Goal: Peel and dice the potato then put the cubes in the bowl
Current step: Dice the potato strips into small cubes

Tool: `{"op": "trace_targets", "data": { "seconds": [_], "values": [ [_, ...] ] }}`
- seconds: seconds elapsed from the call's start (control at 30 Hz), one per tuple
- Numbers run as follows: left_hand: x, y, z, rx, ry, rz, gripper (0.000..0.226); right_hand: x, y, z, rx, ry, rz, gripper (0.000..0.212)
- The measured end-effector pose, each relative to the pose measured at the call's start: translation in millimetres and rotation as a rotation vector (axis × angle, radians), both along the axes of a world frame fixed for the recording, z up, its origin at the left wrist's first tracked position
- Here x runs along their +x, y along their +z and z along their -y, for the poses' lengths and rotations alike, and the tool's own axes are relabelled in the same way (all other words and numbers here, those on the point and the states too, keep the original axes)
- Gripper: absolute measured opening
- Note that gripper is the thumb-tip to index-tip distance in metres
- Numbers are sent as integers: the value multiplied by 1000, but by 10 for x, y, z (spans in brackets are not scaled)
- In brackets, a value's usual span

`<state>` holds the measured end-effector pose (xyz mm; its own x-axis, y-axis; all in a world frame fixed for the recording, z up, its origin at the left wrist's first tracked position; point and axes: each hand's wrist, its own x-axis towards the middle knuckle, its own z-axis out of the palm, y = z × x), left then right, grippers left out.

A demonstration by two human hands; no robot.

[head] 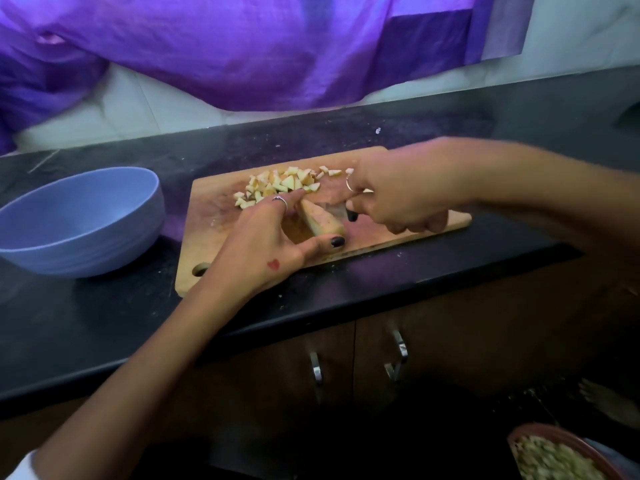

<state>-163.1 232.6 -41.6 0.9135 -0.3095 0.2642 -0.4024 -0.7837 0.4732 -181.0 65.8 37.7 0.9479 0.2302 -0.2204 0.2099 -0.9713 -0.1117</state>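
on the wooden cutting board (242,216) the left hand (263,244) pinches a wedge of potato (320,220), thumb on its near end, fingers along its far side. the right hand (391,195) is clenched round a knife (341,211), blade touching the wedge just beyond the left fingertips. diced cubes (280,183) lie behind the fingers. the blue bowl (79,220) stands left of the board.

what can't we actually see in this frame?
- Head view: knife blade mostly hidden behind the right hand and potato piece.
- Left hand fingertips blocked by that piece.
- Reddish container, bottom right, cut off by the frame edge; contents blurred.
- Bowl floor hidden by its near wall.
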Motion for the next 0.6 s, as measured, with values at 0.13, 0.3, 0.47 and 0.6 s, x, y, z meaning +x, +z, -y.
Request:
{"op": "trace_targets", "data": {
  "seconds": [0.13, 0.3, 0.47, 0.6],
  "values": [
    [-6, -10, 2, 7, 15, 28, 84, 16, -32, -22, 67, 13, 3, 21],
    [-19, -27, 17, 0, 26, 33, 88, -193, -46, 122, -46, 4, -8, 23],
    [-45, -12, 1, -36, 6, 36, 84, -179, -313, -53, 8, -3, 159, 21],
    [-34, -10, 17, -27, 19, 14, 87, -142, -361, -80, 76, -15, 134, 14]
  ]
}}
